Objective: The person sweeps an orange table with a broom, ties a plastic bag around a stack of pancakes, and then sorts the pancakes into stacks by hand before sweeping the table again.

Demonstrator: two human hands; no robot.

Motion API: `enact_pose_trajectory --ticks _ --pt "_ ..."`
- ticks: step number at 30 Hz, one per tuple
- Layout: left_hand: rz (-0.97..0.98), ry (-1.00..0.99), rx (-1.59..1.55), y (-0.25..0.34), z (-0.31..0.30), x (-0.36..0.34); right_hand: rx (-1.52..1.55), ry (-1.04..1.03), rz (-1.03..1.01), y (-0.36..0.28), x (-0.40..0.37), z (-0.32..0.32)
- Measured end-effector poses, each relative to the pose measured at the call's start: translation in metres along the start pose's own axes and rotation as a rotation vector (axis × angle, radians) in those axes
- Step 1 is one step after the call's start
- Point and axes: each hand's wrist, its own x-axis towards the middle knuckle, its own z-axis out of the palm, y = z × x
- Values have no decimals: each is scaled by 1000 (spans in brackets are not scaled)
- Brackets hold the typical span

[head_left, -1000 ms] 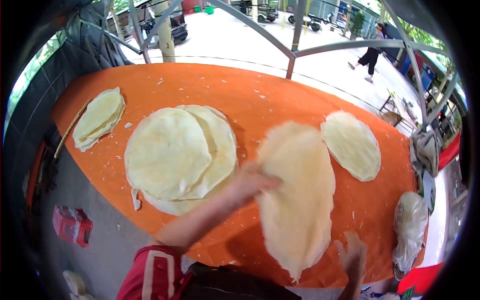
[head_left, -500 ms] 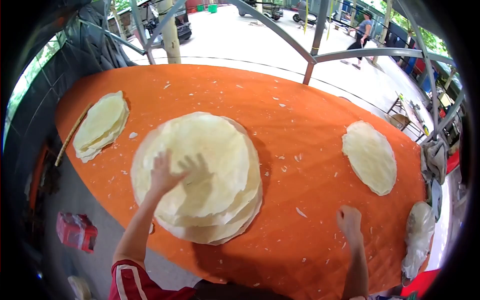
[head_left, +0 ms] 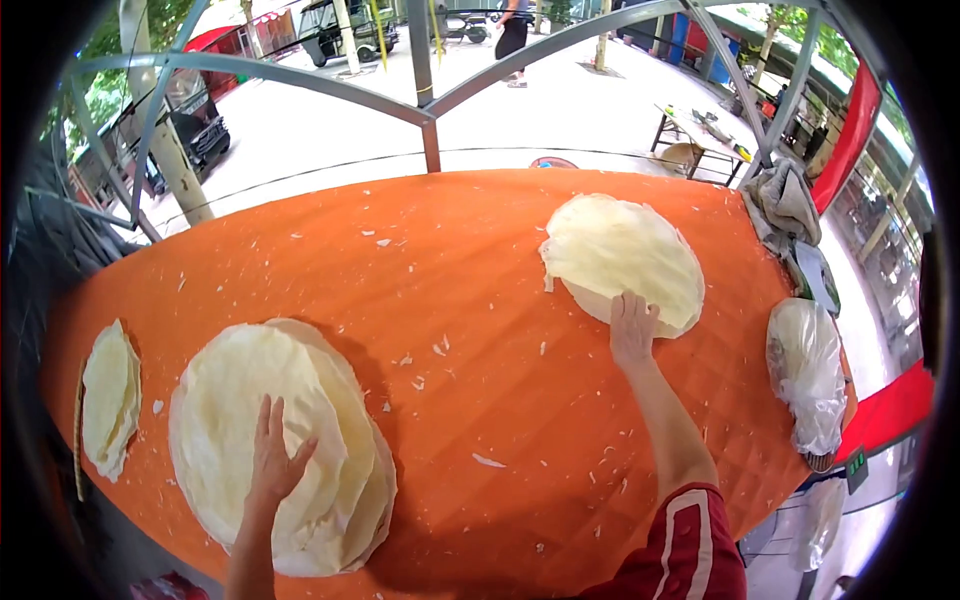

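Note:
A large stack of thin round flatbreads (head_left: 245, 400) lies at the left, its lower sheets showing as uneven layers along the right side. My left hand (head_left: 275, 460) is over the top sheet with its fingers spread; whether the whole palm touches cannot be told. Farther off to the right, a smaller pile of flatbreads (head_left: 625, 245) rests with a ragged left edge. The fingers of my right hand (head_left: 633, 330) lie stretched out over that pile's near edge. At the far left is another small pile of flatbreads (head_left: 110, 400).
An orange-covered table (head_left: 480, 390) carries scattered pale crumbs. A thin stick (head_left: 78, 440) runs beside the far-left pile. Along the right edge are a clear plastic bag (head_left: 805, 370) and a grey cloth (head_left: 780, 205). Metal bars (head_left: 420, 60) cross behind the table; a person (head_left: 512, 40) stands beyond.
The view has turned right. My right hand, closed over the bare tabletop before, has reached forward to the right pile and its fingers have opened. My left hand stays over the large stack.

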Motion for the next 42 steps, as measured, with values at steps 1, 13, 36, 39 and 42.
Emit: enact_pose_trajectory --ticks 1,13,36,39,42 --pt "80 38 -23 7 -3 -5 -40 55 -25 2 0 -4" --pt "148 -335 -509 129 71 -59 295 -331 -238 16 16 -26" --pt "-570 -336 -1850 144 135 -117 329 207 -664 69 20 -342" --pt "-540 -374 -1882 158 119 -114 620 -269 -452 13 -8 -328" --pt "-406 -401 -1903 170 112 -117 865 -329 -559 -38 -56 -269"
